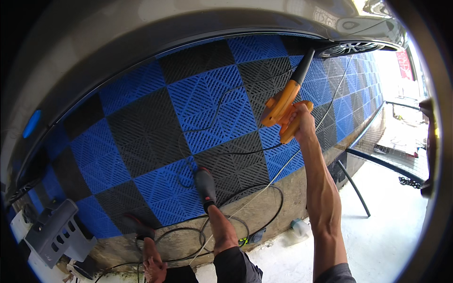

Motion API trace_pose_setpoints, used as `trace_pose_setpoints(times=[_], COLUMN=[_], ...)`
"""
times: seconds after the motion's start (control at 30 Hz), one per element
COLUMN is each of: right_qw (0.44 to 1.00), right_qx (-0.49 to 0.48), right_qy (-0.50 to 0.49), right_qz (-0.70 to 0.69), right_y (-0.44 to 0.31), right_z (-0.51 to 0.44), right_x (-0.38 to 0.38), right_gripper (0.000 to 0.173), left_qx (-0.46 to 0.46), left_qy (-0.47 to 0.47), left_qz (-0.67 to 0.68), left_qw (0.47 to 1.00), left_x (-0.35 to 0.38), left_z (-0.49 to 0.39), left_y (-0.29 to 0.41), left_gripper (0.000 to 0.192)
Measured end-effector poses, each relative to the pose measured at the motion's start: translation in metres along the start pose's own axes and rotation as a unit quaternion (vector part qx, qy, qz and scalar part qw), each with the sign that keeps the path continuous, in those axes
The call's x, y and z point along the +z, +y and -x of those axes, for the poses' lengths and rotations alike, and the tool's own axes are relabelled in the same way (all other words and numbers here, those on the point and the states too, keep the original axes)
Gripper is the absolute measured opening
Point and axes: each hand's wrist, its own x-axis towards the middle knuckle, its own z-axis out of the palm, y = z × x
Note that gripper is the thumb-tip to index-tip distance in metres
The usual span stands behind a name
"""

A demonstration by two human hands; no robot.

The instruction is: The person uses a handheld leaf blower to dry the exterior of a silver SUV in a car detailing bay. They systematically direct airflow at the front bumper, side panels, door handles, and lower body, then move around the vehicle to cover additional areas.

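My right hand (pixel 303 122) grips the rear handle of an orange electric blower (pixel 285 102). Its black nozzle (pixel 305 65) points up and away, its tip close beside the car's wheel (pixel 350 48). From the handle's lower end a black power cord (pixel 244 153) trails left over the floor. At the bottom edge my left hand (pixel 155 269) is by my left leg, with nothing visible in it; how far its fingers are closed is unclear. A glossy dark car body (pixel 148 24) curves across the top of the view.
Blue and black slatted floor tiles (pixel 212 106) end at a concrete ledge (pixel 283 198). A black hose (pixel 184 230) lies looped around my feet, and a pale thin line (pixel 283 173) crosses diagonally. A grey plastic stool-like object (pixel 53 230) stands lower left; a wire-mesh frame (pixel 368 132) is right.
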Motion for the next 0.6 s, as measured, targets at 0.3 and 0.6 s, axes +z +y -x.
trace_pose_setpoints(times=[0.3,0.6], right_qw=[0.999,0.994], right_qx=[0.024,0.024], right_qy=[-0.033,-0.094], right_qz=[0.014,0.055], right_y=[-0.005,0.051], right_z=[0.03,0.137], right_x=[-0.002,0.034], right_gripper=[0.016,0.019], left_qx=[-0.04,-0.01], left_qy=[-0.017,0.045], left_qz=[-0.017,0.046], left_qw=[0.999,0.998], left_x=[0.006,0.014], left_z=[0.002,0.013], left_y=[0.003,-0.013], left_gripper=[0.091,0.088])
